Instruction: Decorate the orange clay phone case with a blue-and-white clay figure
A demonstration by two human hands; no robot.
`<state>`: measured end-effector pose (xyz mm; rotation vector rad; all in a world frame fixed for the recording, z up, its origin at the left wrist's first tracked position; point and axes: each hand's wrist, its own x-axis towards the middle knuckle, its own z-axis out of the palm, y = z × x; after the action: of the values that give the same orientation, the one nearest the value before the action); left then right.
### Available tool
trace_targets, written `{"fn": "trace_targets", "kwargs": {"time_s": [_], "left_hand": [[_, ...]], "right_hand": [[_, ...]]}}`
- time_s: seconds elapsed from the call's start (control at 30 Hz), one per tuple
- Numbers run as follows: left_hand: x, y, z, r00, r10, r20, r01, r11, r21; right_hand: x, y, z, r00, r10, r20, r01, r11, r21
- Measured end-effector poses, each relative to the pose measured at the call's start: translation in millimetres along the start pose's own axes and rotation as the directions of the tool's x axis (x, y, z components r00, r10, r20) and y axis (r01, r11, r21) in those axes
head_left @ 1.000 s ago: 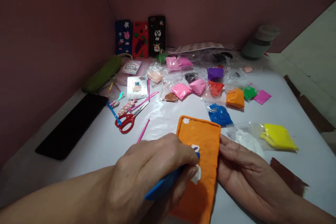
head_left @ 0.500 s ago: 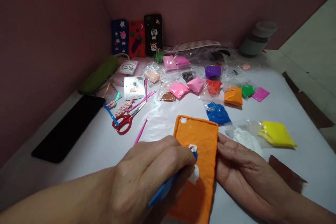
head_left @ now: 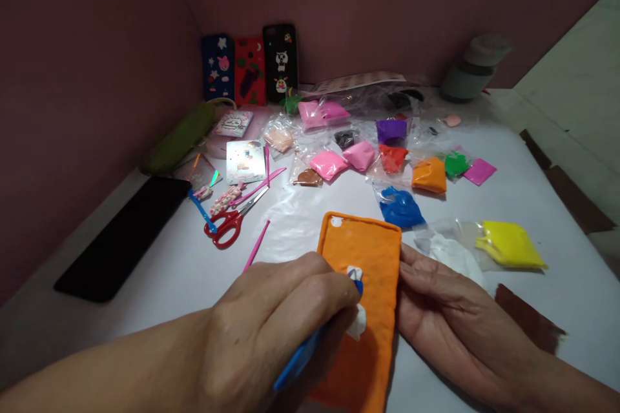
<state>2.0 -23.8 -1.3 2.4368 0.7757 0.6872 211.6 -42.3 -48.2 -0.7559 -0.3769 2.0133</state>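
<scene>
An orange clay-covered phone case (head_left: 371, 248) lies in front of me, with white and blue clay pieces (head_left: 356, 276) on its middle and a white patch (head_left: 357, 324) below them. My left hand (head_left: 285, 310) is closed round a blue modelling tool (head_left: 301, 356) over the case. The tool's working tip is hidden behind my fingers. At the right edge of the case, my right hand (head_left: 445, 306) grips its side, thumb near the rim. Beyond my left hand lies a thin pink tool (head_left: 256, 245).
Red-handled scissors (head_left: 227, 227) and a black phone (head_left: 126, 239) lie to the left. Bags of coloured clay, including blue (head_left: 401, 208) and yellow (head_left: 512, 245), spread across the back and right. Decorated phone cases (head_left: 249, 71) lean on the wall near a green pouch (head_left: 179, 139).
The view has shifted very slightly. The rear end of the blue tool sits a touch lower, while both hands keep nearly the same places on and over the case.
</scene>
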Motion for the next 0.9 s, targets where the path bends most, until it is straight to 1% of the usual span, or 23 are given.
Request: {"fn": "trace_targets", "kwargs": {"time_s": [0.1, 0.17, 0.23, 0.33, 0.43, 0.53, 0.63, 0.73, 0.77, 0.8, 0.83, 0.9], "left_hand": [[-2.0, -1.2, -0.6, 1.000, -0.002, 0.006, 0.002, 1.000, 0.003], [-2.5, -0.8, -1.7, 0.999, 0.031, 0.027, -0.031, 0.999, -0.020], [-2.6, 0.3, -2.7, 0.999, 0.014, 0.053, -0.013, 1.000, -0.023], [-2.1, 1.5, -3.3, 0.999, -0.021, 0.037, 0.022, 1.000, -0.019], [-1.1, 1.3, -3.2, 0.999, 0.022, 0.033, -0.020, 0.999, -0.048], [-1.0, 1.8, -1.9, 0.998, 0.016, 0.059, -0.014, 0.999, -0.035], [-2.0, 3.3, 0.6, 1.000, -0.021, 0.022, 0.021, 1.000, 0.003], [-2.5, 3.4, 0.6, 0.998, -0.036, -0.050, 0.038, 0.999, 0.030], [-2.5, 2.8, -0.3, 0.998, -0.020, -0.054, 0.022, 0.999, 0.030], [-2.5, 2.0, -1.5, 0.999, -0.037, -0.037, 0.039, 0.999, 0.037], [-2.5, 1.3, -2.8, 1.000, -0.003, 0.011, 0.003, 1.000, 0.025], [-2.7, 0.5, -4.1, 1.000, 0.001, 0.016, -0.001, 1.000, 0.017]], "right_hand": [[0.2, 0.7, -1.2, 1.000, 0.002, -0.001, -0.002, 1.000, 0.001], [0.9, 1.1, -1.8, 1.000, 0.001, -0.010, -0.001, 1.000, 0.000], [1.4, 1.3, -2.0, 1.000, 0.002, -0.008, -0.002, 1.000, -0.002], [0.8, 0.8, -1.3, 1.000, 0.004, -0.001, -0.004, 1.000, 0.006], [-0.4, -0.1, 0.1, 1.000, 0.005, -0.016, -0.005, 1.000, 0.019], [-0.3, -0.4, 0.7, 1.000, 0.007, -0.027, -0.006, 1.000, 0.017], [0.9, -0.1, 0.5, 1.000, 0.010, -0.025, -0.010, 1.000, 0.008], [1.2, 0.3, 0.0, 1.000, 0.012, -0.024, -0.012, 1.000, 0.001], [1.0, 0.4, -0.1, 1.000, 0.010, -0.023, -0.010, 1.000, -0.002], [0.7, 0.4, -0.1, 1.000, 0.008, -0.022, -0.008, 1.000, -0.007], [0.5, 0.4, -0.1, 1.000, 0.007, -0.021, -0.007, 1.000, -0.012], [0.3, 0.2, 0.1, 1.000, 0.002, -0.021, -0.003, 1.000, -0.019]]}}
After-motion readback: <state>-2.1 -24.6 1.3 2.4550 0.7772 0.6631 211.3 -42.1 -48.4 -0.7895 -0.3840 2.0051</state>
